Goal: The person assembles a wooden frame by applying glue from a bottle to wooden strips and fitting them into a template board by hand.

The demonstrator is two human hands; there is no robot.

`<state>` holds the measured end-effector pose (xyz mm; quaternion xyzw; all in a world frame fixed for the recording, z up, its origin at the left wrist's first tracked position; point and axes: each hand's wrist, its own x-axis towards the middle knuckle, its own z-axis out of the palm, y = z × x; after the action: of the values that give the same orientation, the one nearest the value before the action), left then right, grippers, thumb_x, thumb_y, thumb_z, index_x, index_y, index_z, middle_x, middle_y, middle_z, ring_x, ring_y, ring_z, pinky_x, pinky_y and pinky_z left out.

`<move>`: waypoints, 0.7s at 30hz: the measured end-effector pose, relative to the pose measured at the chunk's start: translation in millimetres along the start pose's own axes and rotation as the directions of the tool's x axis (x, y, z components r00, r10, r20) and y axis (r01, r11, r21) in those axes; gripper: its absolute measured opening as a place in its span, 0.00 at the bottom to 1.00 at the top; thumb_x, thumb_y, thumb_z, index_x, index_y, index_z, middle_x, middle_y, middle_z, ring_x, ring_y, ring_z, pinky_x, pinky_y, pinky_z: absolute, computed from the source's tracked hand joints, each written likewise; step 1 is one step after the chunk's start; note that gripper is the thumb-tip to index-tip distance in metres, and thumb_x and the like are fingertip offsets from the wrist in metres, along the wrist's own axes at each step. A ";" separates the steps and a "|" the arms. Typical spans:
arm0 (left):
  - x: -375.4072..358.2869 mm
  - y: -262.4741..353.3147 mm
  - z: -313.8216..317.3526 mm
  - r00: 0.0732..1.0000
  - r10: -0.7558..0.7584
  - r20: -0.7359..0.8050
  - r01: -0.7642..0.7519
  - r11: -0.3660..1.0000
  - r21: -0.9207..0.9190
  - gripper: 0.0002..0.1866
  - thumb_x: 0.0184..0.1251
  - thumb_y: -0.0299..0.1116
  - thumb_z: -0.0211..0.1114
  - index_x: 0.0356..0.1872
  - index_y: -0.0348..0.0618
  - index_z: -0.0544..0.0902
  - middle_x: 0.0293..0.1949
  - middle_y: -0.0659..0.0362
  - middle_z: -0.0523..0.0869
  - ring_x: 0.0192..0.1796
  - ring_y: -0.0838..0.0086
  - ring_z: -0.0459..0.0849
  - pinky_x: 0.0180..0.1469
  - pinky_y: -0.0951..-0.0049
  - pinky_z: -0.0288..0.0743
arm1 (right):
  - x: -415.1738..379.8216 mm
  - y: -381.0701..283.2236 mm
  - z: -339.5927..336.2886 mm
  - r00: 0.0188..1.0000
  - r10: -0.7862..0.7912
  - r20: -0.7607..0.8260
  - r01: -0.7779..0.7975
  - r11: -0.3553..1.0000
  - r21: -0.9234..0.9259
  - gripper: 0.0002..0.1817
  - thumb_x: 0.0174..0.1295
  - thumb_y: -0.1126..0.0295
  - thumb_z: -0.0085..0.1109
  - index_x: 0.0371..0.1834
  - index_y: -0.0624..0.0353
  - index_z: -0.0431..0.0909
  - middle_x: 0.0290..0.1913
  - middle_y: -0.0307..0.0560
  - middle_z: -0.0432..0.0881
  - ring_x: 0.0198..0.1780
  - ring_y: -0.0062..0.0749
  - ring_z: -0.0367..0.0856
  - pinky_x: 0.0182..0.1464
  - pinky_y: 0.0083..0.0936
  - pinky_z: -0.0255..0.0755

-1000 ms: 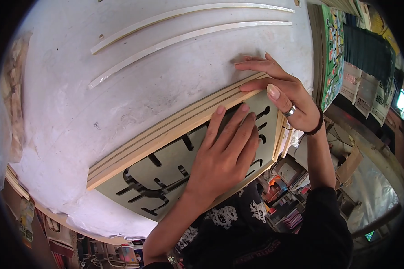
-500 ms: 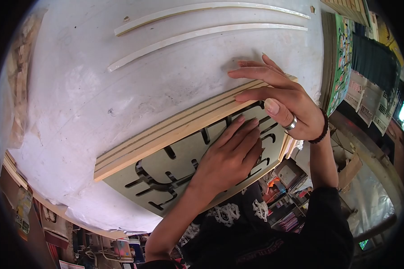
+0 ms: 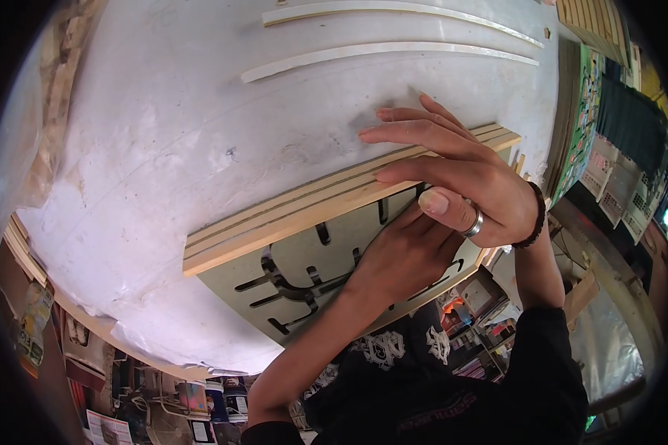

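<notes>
A grey-green board with dark cut-out slots lies in front of me. Along its far edge run layered pale wooden strips. My left hand rests flat on the slotted face, its fingertips hidden behind my other hand. Wearing a ring and a dark bracelet, my right hand reaches across the strips. Its index finger touches their top edge, the thumb hangs over the board side, and the other fingers spread above the white surface beyond.
Two thin white-faced strips, a nearer one and a farther one, lie on the white table. Stacked boards with a green printed face stand at the right. Wood pieces under plastic lie at the left.
The view has shifted, so the board appears farther right. My right hand has slid left along the wooden strips and now covers the left fingertips.
</notes>
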<state>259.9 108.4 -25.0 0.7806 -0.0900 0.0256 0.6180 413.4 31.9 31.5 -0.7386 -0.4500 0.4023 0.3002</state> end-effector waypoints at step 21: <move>-5.8 3.2 -30.2 0.930 -0.329 0.161 0.349 0.660 -0.666 0.16 0.71 0.32 0.58 0.56 0.39 0.74 0.54 0.52 0.79 0.60 0.67 0.77 0.62 0.63 0.68 | 67.7 -44.5 29.0 0.979 -0.158 0.128 0.161 0.987 -0.016 0.26 0.73 0.52 0.44 0.54 0.65 0.80 0.66 0.63 0.72 0.70 0.62 0.67 0.73 0.60 0.48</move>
<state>255.7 137.6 -15.7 0.5005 0.0457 -0.1353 0.8539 387.9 114.1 31.0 -0.6771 -0.5311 0.4169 0.2928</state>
